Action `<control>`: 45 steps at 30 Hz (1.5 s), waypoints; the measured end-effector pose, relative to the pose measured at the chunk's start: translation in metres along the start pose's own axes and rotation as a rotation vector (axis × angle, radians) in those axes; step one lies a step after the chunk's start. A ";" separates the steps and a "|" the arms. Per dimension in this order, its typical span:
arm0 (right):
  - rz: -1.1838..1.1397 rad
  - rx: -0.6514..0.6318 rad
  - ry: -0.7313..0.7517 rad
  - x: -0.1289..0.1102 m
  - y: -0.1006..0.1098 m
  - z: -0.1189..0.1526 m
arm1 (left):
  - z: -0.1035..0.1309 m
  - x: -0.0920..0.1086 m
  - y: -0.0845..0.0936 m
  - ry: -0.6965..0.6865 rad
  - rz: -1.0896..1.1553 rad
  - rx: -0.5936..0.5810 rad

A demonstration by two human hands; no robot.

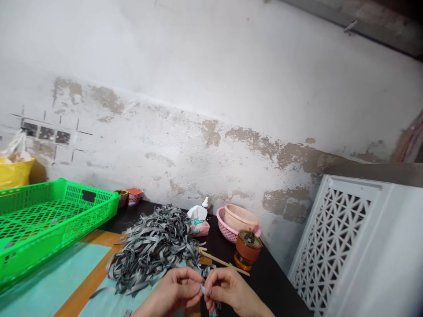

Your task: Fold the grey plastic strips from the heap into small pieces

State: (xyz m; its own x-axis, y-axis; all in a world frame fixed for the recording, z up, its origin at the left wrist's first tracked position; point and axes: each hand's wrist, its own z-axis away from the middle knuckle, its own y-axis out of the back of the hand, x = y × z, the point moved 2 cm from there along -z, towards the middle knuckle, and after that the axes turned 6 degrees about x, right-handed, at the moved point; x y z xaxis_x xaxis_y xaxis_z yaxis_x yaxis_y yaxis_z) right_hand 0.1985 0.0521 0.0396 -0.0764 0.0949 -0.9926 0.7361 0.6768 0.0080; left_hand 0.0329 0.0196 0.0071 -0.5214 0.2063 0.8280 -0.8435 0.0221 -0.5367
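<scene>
At the bottom of the view, my left hand (178,288) and my right hand (229,290) meet, thumbs and fingertips pinched close together. Between them shows a small pale grey piece (202,289), which looks like the end of a grey strip; my fingers hide most of it. A few grey bits hang below and behind the right hand. Just beyond the left hand lies a large tangled heap of flat grey strips (158,246). A thin wooden stick (224,262) rests on the table behind the right hand.
A green plastic crate (59,237) stands at left. Toward the wall are a tissue pack (199,226), a white-tipped bottle (205,202), a pink basket with a bowl (239,216) and an amber jar (247,251). A white lattice-fronted unit (333,246) borders the table's right side.
</scene>
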 end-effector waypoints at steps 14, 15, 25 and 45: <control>-0.020 0.192 -0.064 0.013 0.002 -0.009 | 0.001 -0.001 -0.002 -0.076 -0.097 -0.014; -0.014 0.195 -0.066 0.014 0.002 -0.009 | 0.002 0.000 -0.004 -0.081 -0.098 -0.011; 0.098 0.181 -0.041 0.013 0.000 -0.008 | 0.002 -0.004 -0.003 -0.069 -0.101 -0.008; 0.047 0.186 0.257 -0.004 -0.010 -0.006 | -0.004 0.011 0.005 -0.118 0.044 0.186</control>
State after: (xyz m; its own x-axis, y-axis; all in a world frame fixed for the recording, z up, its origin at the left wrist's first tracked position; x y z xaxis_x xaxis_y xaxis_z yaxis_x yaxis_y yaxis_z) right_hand 0.1875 0.0490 0.0442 -0.1894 0.3198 -0.9284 0.8511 0.5249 0.0072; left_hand 0.0231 0.0259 0.0132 -0.5605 0.0874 0.8235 -0.8232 -0.1680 -0.5424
